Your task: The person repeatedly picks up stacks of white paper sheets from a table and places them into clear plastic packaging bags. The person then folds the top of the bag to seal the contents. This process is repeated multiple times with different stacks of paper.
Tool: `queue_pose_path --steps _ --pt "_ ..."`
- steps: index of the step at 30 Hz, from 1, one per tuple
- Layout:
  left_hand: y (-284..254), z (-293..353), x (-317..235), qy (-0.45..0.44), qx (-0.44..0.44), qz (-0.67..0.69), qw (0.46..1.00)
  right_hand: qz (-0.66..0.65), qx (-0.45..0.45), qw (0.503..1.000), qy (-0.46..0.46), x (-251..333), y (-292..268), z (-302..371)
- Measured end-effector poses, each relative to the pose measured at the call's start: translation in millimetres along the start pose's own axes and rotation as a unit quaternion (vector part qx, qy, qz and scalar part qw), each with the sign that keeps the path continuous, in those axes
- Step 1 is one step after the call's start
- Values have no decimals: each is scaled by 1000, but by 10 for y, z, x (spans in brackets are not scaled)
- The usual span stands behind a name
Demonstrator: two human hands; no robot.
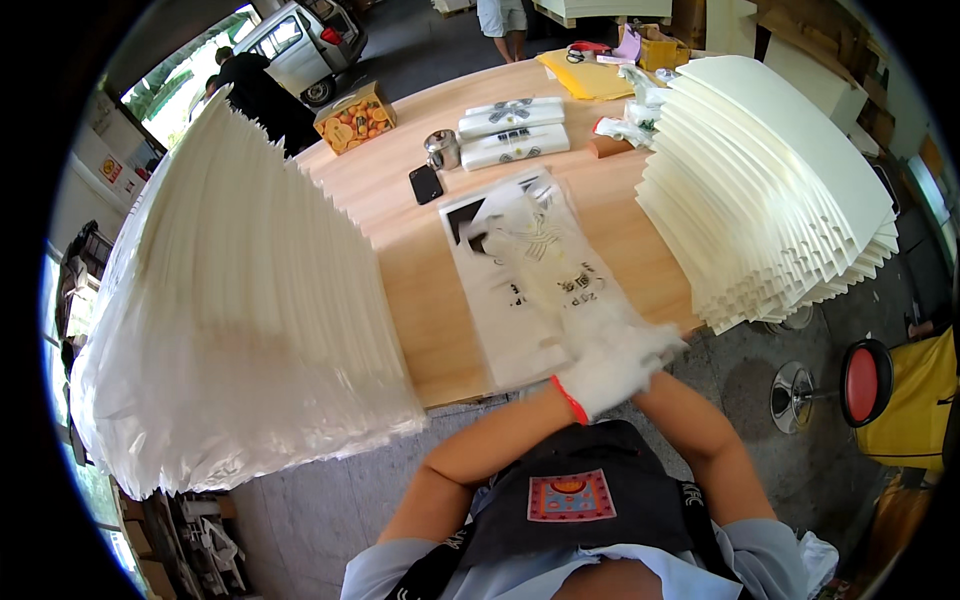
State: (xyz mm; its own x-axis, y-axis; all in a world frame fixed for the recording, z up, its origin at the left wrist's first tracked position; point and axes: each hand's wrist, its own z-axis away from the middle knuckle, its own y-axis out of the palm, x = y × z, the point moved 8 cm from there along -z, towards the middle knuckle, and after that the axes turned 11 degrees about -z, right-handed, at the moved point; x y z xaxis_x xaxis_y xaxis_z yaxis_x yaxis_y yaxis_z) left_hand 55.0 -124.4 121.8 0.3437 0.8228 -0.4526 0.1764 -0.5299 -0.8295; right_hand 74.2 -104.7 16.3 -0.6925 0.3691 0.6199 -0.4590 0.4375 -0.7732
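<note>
My left hand [612,378] wears a white knit glove with a red cuff and crosses over my right wrist just past the table's near edge. Motion smears its fingers. My right hand [592,322] is a pale blur beyond and beneath it, mostly hidden, so its fingers cannot be made out. Under and ahead of both hands lies a flat, clear-and-white plastic bag [490,320] with black printing. Whether either hand grips the bag is not visible.
Tall stacks flank me: plastic-wrapped white sheets [250,300] left, cream foam-like sheets [760,190] right. Farther back are a phone [426,184], metal canister [441,150], white rolled packs [514,145], an orange fruit box [356,118] and scissors [578,55]. A red-seated stool [862,384] stands right.
</note>
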Motion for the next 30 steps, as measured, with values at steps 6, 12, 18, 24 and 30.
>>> queue_pose_path --steps 6,12,18,24,30 --pt "381 728 935 -172 11 79 982 -54 -162 984 -58 202 -189 874" --pt "618 1559 740 -30 -55 -91 994 149 -92 968 182 -711 -127 966" --pt "334 2688 1426 -403 -125 -72 904 167 47 975 135 -254 -140 1179" --pt "70 2724 811 -367 -92 143 915 145 187 960 150 -50 -42 1658" --pt "93 2240 1145 -368 -197 39 908 221 -3 974 -45 -95 -283 1030"
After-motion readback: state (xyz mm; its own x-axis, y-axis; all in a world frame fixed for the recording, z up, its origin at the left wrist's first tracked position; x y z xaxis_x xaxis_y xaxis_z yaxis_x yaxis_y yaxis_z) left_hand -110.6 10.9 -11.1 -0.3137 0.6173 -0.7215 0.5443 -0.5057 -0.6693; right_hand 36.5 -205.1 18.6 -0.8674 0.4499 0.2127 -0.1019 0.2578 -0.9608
